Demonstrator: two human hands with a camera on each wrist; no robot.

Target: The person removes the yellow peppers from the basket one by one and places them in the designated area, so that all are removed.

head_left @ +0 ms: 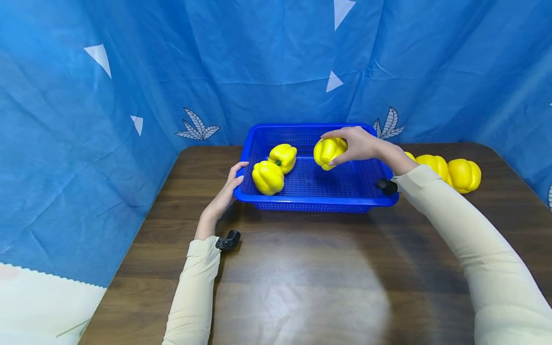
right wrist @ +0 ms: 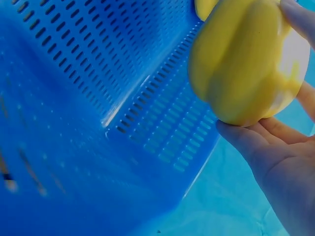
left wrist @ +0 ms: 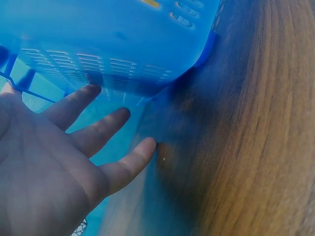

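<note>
In the head view, a blue plastic basket stands on the table, with two yellow bell peppers at its left end. My right hand holds another yellow bell pepper over the basket's right half, thumb and fingers around its sides. The right wrist view shows this pepper above the slotted basket wall. My left hand touches the basket's left rim. Up close in the left wrist view, its fingers are spread and nearly straight beside the basket's outer wall.
More yellow bell peppers lie on the wooden table right of the basket, partly hidden by the right forearm. A blue patterned curtain hangs directly behind the basket and along the table's left side.
</note>
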